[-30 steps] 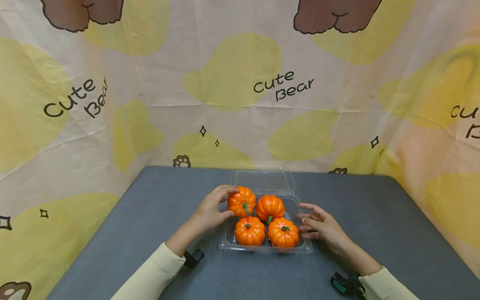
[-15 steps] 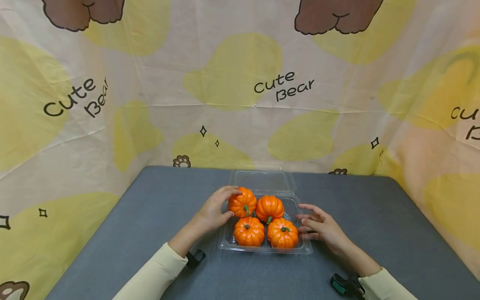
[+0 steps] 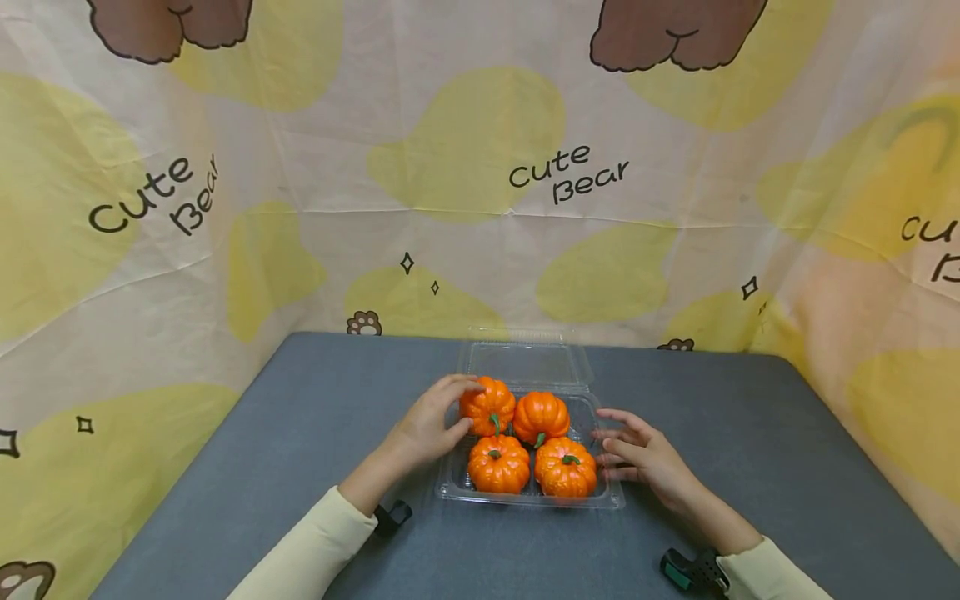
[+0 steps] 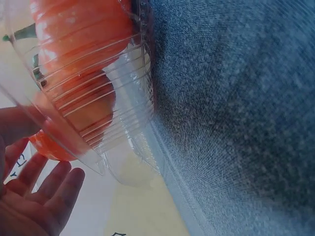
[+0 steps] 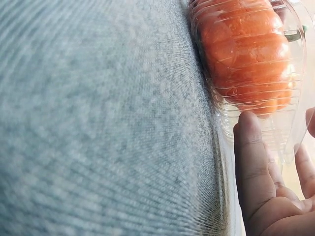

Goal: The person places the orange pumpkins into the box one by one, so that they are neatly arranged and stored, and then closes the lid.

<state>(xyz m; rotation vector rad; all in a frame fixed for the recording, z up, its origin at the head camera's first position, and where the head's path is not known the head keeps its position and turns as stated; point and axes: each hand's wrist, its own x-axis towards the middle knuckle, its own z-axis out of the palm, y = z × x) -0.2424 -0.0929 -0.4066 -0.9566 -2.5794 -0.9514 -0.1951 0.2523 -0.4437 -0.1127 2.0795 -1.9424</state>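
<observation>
A clear plastic clamshell container (image 3: 450, 492) sits on the table with its lid (image 3: 525, 362) folded back. Several small orange pumpkins with green stems fill its tray. My left hand (image 3: 423, 425) holds the back-left pumpkin (image 3: 489, 407), thumb at its near side and fingers over its far side. In the left wrist view that pumpkin (image 4: 51, 147) shows partly behind the container's ribbed wall. My right hand (image 3: 648, 454) rests with loosely spread fingers at the container's right wall, near the front-right pumpkin (image 3: 566, 468). From the right wrist, one fingertip (image 5: 250, 123) appears right at the ribbed wall.
Beside the held pumpkin sit the back-right pumpkin (image 3: 542, 417) and the front-left pumpkin (image 3: 498, 467). The grey-blue cloth-covered table (image 3: 360, 383) ends at a patterned curtain (image 3: 465, 142) behind and at both sides.
My left hand and the back-left pumpkin have shifted slightly right and toward me. The right hand and the container have stayed nearly still.
</observation>
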